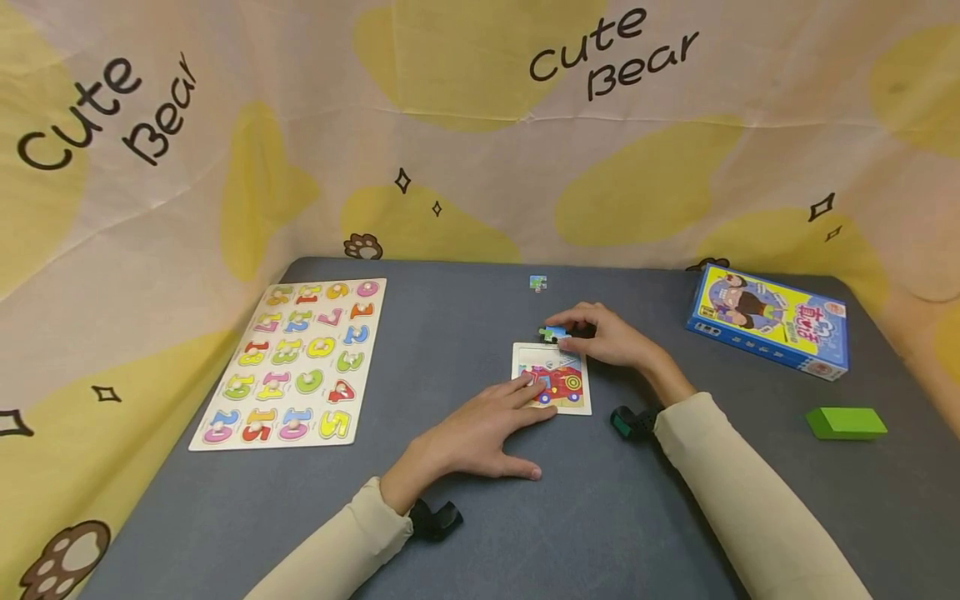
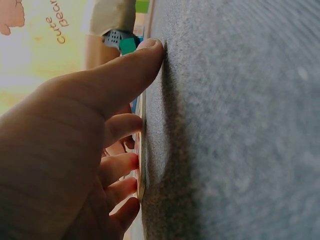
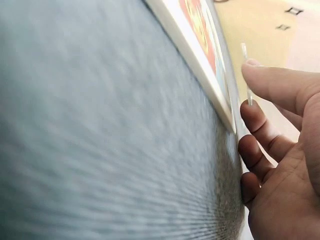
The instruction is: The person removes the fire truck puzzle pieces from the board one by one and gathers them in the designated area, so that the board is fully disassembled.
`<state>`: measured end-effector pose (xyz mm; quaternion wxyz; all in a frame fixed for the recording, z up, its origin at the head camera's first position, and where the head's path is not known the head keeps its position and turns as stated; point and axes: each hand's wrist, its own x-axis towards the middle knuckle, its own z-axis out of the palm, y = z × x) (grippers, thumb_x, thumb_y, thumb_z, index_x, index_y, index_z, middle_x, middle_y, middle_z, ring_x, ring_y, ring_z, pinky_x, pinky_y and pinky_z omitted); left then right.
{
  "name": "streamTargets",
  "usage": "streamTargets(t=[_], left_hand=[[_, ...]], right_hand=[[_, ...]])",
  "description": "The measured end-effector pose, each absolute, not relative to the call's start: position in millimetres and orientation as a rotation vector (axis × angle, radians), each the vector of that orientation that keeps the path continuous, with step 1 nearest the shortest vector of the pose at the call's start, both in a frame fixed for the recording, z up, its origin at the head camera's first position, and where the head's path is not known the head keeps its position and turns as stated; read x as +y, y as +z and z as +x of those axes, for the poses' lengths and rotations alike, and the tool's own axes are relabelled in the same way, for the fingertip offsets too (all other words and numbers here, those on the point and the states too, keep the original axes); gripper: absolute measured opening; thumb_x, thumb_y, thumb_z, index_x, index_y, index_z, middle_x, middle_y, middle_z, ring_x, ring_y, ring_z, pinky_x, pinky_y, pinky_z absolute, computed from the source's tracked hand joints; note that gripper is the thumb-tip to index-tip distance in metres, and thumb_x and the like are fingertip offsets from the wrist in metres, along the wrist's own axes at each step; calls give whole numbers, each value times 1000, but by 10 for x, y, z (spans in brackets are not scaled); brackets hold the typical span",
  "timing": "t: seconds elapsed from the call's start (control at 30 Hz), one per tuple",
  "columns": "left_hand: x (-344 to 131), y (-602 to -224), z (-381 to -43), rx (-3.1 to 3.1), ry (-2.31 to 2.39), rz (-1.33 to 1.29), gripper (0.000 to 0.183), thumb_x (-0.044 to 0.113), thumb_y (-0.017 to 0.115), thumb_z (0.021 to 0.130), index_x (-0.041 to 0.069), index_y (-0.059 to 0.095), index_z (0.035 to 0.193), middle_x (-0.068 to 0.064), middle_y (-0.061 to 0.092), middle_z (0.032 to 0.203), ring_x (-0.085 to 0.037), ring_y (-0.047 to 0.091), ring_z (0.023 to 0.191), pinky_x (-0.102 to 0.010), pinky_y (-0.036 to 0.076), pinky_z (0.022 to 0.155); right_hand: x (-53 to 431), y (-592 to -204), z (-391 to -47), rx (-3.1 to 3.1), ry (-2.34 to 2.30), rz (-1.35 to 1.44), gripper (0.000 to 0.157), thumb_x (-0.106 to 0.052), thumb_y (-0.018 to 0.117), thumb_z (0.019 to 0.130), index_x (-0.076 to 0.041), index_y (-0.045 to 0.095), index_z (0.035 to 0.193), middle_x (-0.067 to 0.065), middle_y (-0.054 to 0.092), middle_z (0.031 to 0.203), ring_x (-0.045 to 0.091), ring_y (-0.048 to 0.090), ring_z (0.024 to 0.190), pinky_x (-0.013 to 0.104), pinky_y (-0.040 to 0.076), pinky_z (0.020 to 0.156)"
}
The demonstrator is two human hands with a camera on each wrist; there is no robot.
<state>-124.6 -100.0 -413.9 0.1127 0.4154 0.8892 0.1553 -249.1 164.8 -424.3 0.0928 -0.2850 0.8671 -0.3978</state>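
A small white-framed jigsaw puzzle [image 1: 587, 400] with a red vehicle picture lies on the grey table. My left hand [image 1: 480, 429] rests on its left side, fingers spread and thumb out on the tabletop. In the left wrist view, the fingertips [image 2: 131, 161] touch the thin board. Just above the frame's far edge, my right hand [image 1: 611, 337] pinches a blue-green puzzle piece [image 1: 553, 334] between thumb and fingers. The right wrist view shows that puzzle piece [image 3: 249, 95] edge-on, as a thin pale strip. Farther back lies another loose puzzle piece [image 1: 537, 283].
A white number board [image 1: 322, 321] with colourful digits lies at the left. At the right are a blue and yellow box [image 1: 772, 321] and a green block [image 1: 846, 423]. A patterned cloth [image 1: 465, 158] hangs behind the table.
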Motion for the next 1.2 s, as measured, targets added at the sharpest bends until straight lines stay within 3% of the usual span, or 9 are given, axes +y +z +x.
streamTargets(t=[0.6, 0.93, 1.2], left_hand=[[-1017, -4148, -1230, 2629, 439, 1209, 82, 58, 74, 86, 25, 45, 155, -6, 30, 168, -26, 17, 160, -47, 27, 126], [-1008, -4190, -1223, 2648, 410, 1222, 82, 59, 73, 86, 26, 45, 155, -5, 31, 168, -25, 18, 160, -45, 27, 126], [-1003, -4180, -1225, 2643, 406, 1220, 82, 59, 73, 86, 26, 44, 156, -4, 31, 168, -24, 17, 160, -45, 26, 126]], right_hand=[[1680, -4260, -2835, 2693, -1186, -660, 37, -13, 67, 98, -10, 66, 135, 18, 64, 120, 31, 50, 105, 41, 38, 93], [1730, -4273, -2937, 2766, -1123, -610, 36, -11, 63, 100, -7, 64, 136, 23, 61, 123, 37, 47, 109, 60, 20, 102], [1741, -4279, -3023, 2821, -1114, -575, 36, -9, 61, 101, -7, 64, 136, 23, 57, 124, 37, 42, 108, 53, 19, 92]])
